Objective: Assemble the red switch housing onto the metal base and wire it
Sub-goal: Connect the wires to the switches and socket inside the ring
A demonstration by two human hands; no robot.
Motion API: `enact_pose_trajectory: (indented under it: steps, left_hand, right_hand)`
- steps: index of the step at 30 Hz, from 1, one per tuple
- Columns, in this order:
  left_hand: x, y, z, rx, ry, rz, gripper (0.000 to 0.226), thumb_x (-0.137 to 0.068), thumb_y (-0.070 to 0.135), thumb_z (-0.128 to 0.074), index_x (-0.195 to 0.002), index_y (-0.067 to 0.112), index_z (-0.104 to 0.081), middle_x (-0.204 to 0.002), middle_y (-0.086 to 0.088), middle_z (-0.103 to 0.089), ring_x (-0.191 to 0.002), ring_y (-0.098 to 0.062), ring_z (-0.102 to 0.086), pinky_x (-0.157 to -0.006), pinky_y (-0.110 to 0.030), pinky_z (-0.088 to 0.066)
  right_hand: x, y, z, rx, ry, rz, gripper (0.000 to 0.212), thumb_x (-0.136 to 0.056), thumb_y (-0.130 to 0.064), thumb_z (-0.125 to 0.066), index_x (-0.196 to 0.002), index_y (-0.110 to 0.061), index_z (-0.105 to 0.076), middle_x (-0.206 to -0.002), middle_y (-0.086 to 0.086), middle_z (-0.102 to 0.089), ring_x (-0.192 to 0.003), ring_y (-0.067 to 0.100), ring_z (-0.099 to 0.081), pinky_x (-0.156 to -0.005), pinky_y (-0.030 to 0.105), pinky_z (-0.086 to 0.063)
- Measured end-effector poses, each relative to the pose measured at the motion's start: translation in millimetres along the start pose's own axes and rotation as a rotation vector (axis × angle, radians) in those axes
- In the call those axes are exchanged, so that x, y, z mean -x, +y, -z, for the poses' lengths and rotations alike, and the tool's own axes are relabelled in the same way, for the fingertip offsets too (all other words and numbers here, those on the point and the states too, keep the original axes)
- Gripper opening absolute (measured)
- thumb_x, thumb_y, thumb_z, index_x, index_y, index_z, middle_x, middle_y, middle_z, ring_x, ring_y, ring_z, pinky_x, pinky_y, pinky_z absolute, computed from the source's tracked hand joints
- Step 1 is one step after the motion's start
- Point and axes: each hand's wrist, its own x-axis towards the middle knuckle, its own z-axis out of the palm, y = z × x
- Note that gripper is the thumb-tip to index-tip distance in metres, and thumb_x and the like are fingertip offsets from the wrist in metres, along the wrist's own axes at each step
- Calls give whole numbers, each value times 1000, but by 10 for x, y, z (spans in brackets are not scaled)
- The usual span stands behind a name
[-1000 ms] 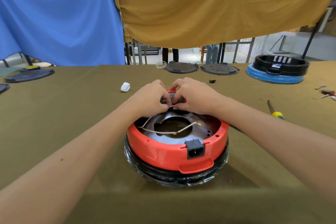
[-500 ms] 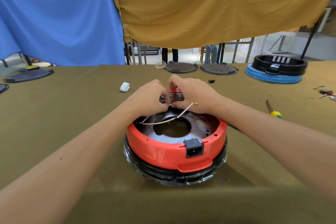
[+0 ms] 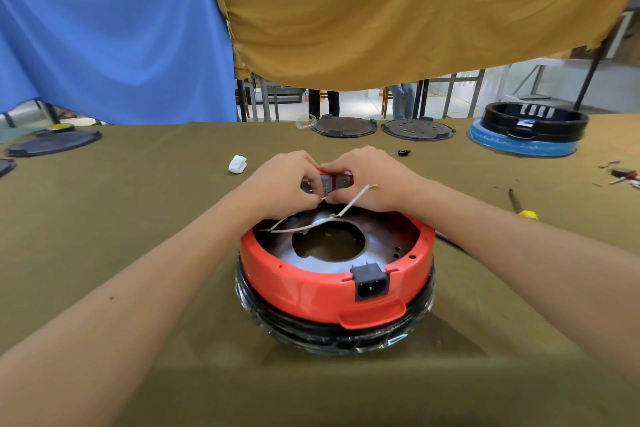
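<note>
The round red housing (image 3: 332, 288) sits on the counter (image 3: 138, 204) just below both hands, a metal base (image 3: 381, 239) inside it. The left hand (image 3: 284, 184) and right hand (image 3: 370, 177), fingers curled, pinch the red switch (image 3: 337, 178) and a white wire (image 3: 311, 224) at the housing's far rim.

We are in a workshop: a cloth-covered workbench (image 3: 104, 218) carries spare appliance bases (image 3: 526, 135), loose metal plates (image 3: 417, 130) and a screwdriver (image 3: 519, 204), with cloth screens (image 3: 381, 10) hanging behind.
</note>
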Motion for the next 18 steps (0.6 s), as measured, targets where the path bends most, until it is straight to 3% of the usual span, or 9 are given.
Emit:
enact_pose_trajectory:
  steps: [5,8,12,18]
  left_hand:
    - [-21,12,-14,-22,12,3,10,-86,19,-68,-81,25,-73,-118,5,-59,-99,-16,-57,-81,-25,-39]
    - [-34,17,-27,-37,12,2,8,-86,21,-67,-80,24,-70,-110,6,-56,-99,-20,-59,-83,-30,-43]
    - [-29,-6,-24,-28,1,8,11,-85,20,-69,-77,28,-71,-118,5,-57,-100,-16,-57,-86,-29,-43]
    - [-38,-33,-50,-46,-16,12,7,-84,23,-72,-79,27,-72,-118,9,-52,-95,-11,-51,-79,-24,-35]
  right_hand:
    - [6,-25,20,6,18,-7,35,-84,-40,-69,-118,-31,-71,-96,0,-73,-88,25,-65,-69,33,-49]
    - [4,-44,6,1,32,-27,25,-83,-40,-72,-106,-29,-74,-79,-7,-66,-81,23,-64,-59,29,-43]
    - [-4,-43,15,-17,9,-19,30,-84,-36,-70,-111,-25,-71,-97,-1,-73,-87,22,-64,-72,33,-50]
    - [-9,-25,-3,-33,7,-36,42,-82,-37,-73,-121,-22,-63,-110,-1,-70,-98,22,-62,-79,33,-47]
